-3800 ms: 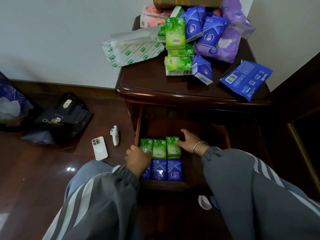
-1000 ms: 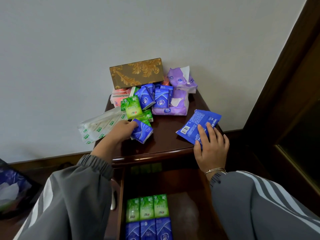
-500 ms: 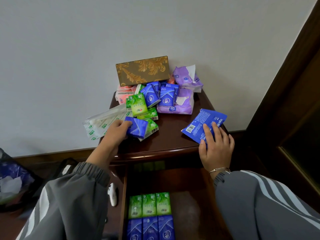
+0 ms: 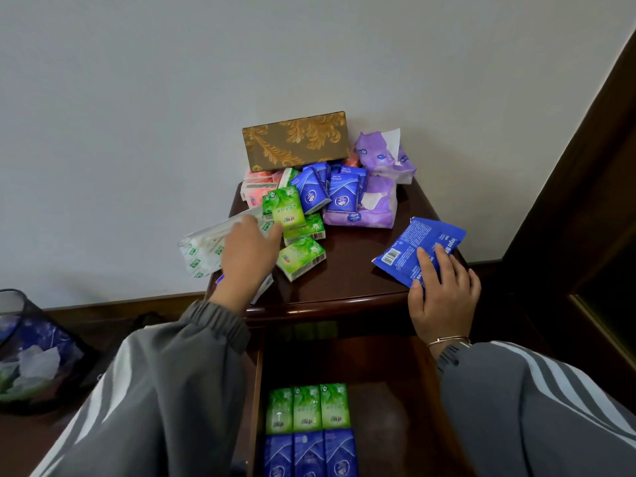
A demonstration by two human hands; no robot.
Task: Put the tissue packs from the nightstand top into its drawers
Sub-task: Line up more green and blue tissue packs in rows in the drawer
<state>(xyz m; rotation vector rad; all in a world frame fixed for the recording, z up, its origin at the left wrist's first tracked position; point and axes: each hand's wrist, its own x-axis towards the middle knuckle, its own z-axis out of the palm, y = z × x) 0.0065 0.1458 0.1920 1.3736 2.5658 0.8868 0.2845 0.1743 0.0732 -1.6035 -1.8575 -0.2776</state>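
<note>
Fingers of left hand spread loose beside green packs; right hand flat on blue pack, nightstand right edge.

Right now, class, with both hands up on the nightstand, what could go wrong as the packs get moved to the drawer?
1. The left hand reaches into a loose heap: pulling one green pack might topple the packs leaning above it.
2. The flat blue pack under the right hand lies at the nightstand edge and could slide off.
3. The open drawer sits below the arms; a sleeve might knock the neat rows.
</note>
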